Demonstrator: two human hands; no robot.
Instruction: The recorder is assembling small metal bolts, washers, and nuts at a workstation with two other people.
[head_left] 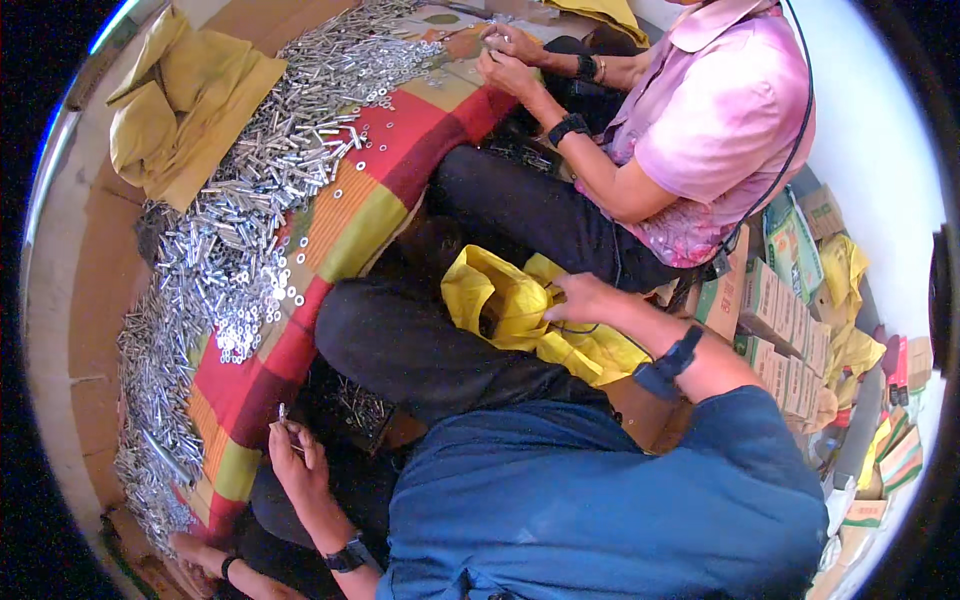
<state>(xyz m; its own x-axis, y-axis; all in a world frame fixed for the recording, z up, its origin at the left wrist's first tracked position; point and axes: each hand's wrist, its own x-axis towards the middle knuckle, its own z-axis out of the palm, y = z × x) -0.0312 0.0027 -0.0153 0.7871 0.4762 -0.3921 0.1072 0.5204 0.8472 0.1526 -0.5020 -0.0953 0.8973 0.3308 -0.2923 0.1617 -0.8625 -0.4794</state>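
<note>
My left hand (297,458) is closed around a small metal bolt (283,411), whose tip sticks up above the fingers beside the cloth's edge. My right hand (582,300) grips the rim of a crumpled yellow sack (500,295), which lies by my bent leg with its mouth partly open. To the left, a large heap of metal bolts (225,215) covers the far side of a checked cloth (370,170). Loose washers (240,335) lie along the heap's near side.
Opposite, a person in a pink shirt (690,130) holds both hands together over the cloth. Another person's hand (195,553) reaches the heap at lower left. A folded yellow sack (190,110) rests on the heap. Cardboard boxes (780,310) stand at right.
</note>
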